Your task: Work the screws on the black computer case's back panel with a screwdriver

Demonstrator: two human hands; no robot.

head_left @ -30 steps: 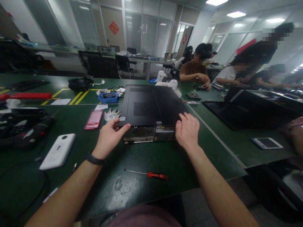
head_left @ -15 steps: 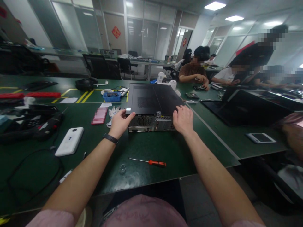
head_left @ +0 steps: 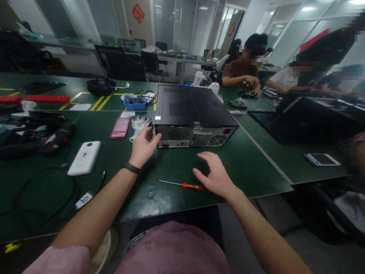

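Head view shows a black computer case lying flat on the green table, its rear panel with vents and ports facing the person. The left hand is at the near left corner of the case, thumb and fingers parted wide; whether it touches the case cannot be told. The right hand is apart from the case, fingers loosely spread and holding nothing, just beside the red handle of a screwdriver. Left of the case lie a pale glove and a white phone-shaped block
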